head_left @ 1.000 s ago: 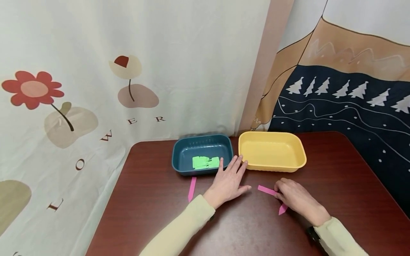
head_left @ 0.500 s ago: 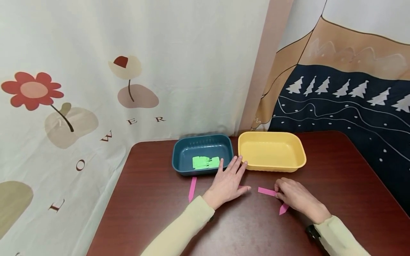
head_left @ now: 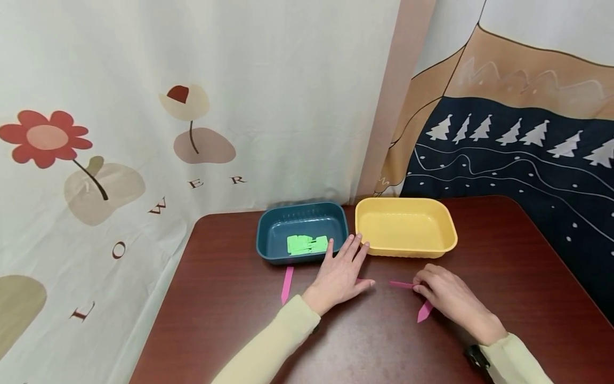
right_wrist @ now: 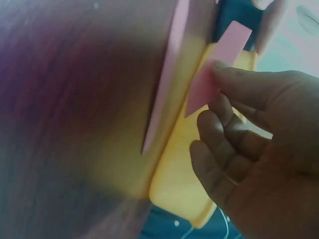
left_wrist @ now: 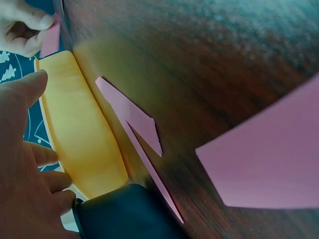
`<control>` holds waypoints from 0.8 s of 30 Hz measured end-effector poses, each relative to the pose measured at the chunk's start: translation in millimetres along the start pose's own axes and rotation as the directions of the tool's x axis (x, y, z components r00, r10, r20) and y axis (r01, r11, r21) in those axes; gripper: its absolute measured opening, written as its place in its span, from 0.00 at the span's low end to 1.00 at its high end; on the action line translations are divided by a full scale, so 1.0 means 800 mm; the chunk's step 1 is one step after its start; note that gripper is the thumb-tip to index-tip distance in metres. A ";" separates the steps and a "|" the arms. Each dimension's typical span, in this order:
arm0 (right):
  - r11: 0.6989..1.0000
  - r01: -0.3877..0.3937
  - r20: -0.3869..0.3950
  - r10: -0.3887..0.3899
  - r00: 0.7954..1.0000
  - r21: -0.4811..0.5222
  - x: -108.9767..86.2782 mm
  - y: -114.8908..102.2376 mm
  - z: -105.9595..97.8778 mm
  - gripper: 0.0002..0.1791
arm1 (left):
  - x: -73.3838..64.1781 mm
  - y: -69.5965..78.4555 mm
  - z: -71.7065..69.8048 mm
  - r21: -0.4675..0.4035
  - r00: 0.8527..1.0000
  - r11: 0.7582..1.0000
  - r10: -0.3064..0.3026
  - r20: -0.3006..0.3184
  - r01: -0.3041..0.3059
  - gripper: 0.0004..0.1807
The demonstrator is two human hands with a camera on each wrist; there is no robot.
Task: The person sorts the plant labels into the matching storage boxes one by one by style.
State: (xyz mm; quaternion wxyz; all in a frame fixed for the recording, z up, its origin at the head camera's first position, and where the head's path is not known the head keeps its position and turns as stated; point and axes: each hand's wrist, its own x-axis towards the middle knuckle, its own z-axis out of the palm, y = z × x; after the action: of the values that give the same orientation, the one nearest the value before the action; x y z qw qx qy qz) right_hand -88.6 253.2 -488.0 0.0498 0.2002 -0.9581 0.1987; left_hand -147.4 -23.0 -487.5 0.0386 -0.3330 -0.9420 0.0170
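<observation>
My right hand point(head_left: 448, 293) pinches a pink plant label point(head_left: 401, 285) between thumb and fingers. In the right wrist view this pink plant label point(right_wrist: 234, 42) appears raised above the table. Below that hand lies another pink plant label point(head_left: 424, 311), partly hidden by the fingers. My left hand point(head_left: 338, 277) is spread, its fingertips at the near corners of the two basins. A sliver of pink shows beside its thumb. To its left a pink plant label point(head_left: 287, 285) lies in front of the blue basin. The left wrist view shows pink labels point(left_wrist: 132, 109) on the table, two of them overlapping.
Several bright green flat pieces point(head_left: 307, 245) lie in the dark blue basin point(head_left: 266, 226). Beside it on the right stands a yellow basin point(head_left: 408, 226). Both sit at the back of the brown table point(head_left: 364, 341), before a printed curtain point(head_left: 288, 106).
The label in my right hand has turned from showing its flat face to nearly edge-on. The right hand has shifted slightly. My left hand has stayed in place.
</observation>
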 end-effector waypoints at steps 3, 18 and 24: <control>1.000 -0.006 -0.076 0.006 0.997 -0.004 0.000 -0.002 -0.009 0.09 | -0.002 -0.001 0.000 0.000 1.000 1.000 -0.006 0.002 0.006 0.50; 0.997 -0.035 -0.263 0.051 0.964 0.065 0.040 -0.020 -0.030 0.08 | -0.005 0.000 -0.002 -0.003 1.000 1.000 -0.009 -0.001 0.009 0.51; 0.998 -0.053 -0.254 0.062 0.965 0.041 0.071 -0.012 -0.037 0.07 | -0.004 0.001 -0.002 -0.003 1.000 1.000 -0.011 0.005 0.011 0.51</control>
State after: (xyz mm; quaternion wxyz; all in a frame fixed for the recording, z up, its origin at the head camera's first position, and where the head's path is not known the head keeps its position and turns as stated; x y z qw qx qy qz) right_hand -136.1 235.9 -447.4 0.1636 0.1459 -0.9456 0.2404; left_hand -144.3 -24.2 -485.8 0.0358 -0.3280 -0.9439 0.0160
